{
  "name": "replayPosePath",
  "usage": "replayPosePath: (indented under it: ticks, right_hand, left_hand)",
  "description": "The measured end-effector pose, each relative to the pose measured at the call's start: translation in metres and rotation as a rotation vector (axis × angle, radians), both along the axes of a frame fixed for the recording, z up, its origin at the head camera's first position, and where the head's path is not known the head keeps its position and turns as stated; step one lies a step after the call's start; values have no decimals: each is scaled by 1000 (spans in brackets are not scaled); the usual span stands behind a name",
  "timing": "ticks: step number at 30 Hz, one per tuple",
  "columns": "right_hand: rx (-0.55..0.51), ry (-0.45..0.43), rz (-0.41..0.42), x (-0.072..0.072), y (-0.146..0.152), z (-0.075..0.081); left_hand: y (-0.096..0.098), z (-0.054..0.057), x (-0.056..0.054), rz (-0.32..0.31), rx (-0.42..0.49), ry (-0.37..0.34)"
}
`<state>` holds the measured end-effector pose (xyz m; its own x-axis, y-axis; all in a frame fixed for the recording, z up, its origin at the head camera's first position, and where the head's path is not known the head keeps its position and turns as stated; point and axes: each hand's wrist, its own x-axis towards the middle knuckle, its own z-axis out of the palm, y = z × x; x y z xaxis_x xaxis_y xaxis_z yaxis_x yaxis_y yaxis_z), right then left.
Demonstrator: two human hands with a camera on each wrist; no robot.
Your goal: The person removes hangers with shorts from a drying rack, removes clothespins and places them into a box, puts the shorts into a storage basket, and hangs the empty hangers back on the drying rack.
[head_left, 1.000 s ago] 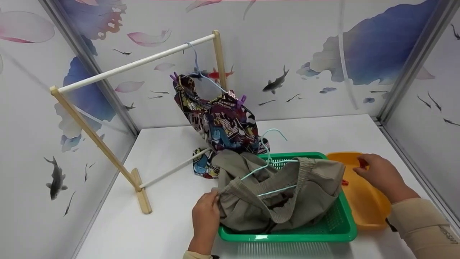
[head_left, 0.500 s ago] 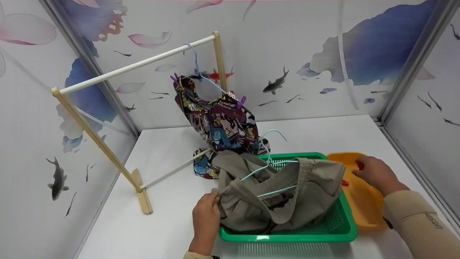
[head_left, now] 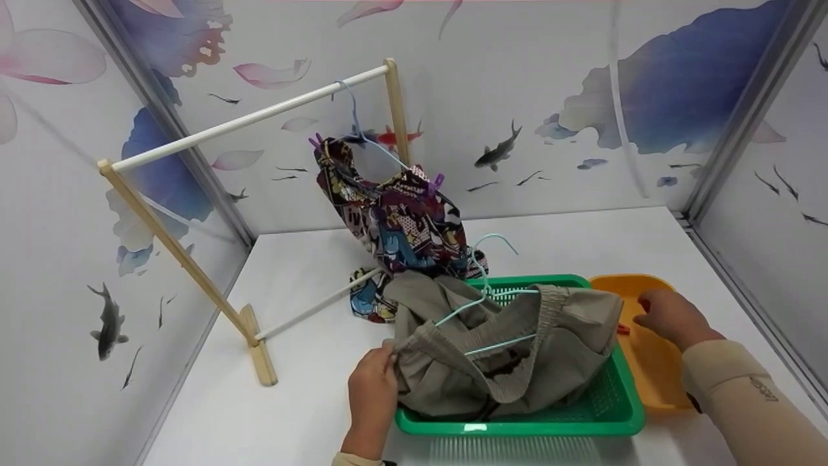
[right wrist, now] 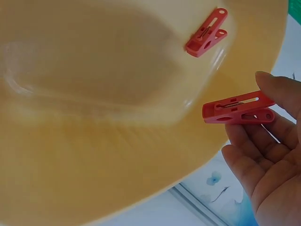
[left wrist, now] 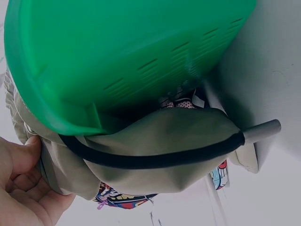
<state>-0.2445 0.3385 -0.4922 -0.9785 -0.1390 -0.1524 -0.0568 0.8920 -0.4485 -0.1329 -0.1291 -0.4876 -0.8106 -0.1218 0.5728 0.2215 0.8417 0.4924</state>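
My left hand (head_left: 373,391) pinches the left end of the waistband of grey-brown elastic-waist pants (head_left: 576,336), draped over a green basket (head_left: 517,428). A mint-green hanger (head_left: 501,345) sits inside the waistband, its hook pointing up. In the left wrist view a black cord (left wrist: 155,161) with a metal tip crosses the cloth. My right hand (head_left: 676,318) is above a yellow-orange tray (head_left: 653,375). Between its thumb and fingers it holds a red clothespin (right wrist: 237,108), seen in the right wrist view. Another red clothespin (right wrist: 205,35) lies in the tray.
A drying rack (head_left: 252,118) with a white bar and wooden legs stands at the left. From it a patterned garment (head_left: 414,226) hangs on a blue hanger (head_left: 352,107) with purple clothespins (head_left: 435,184). Printed walls enclose the white table (head_left: 310,401).
My right hand has shifted slightly left and down over the tray. My left hand stays on the waistband, and the pants and hanger have not visibly moved.
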Motion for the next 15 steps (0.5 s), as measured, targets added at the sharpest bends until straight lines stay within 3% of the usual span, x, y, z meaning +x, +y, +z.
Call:
replayPosePath:
  ticks: [9, 15]
  right_hand:
    - [67, 14, 51, -1, -6, -8]
    - [77, -30, 51, -1, -8, -12]
  left_hand:
    - [0, -1, 0, -7, 7, 15]
    - [0, -1, 1, 0, -5, 5]
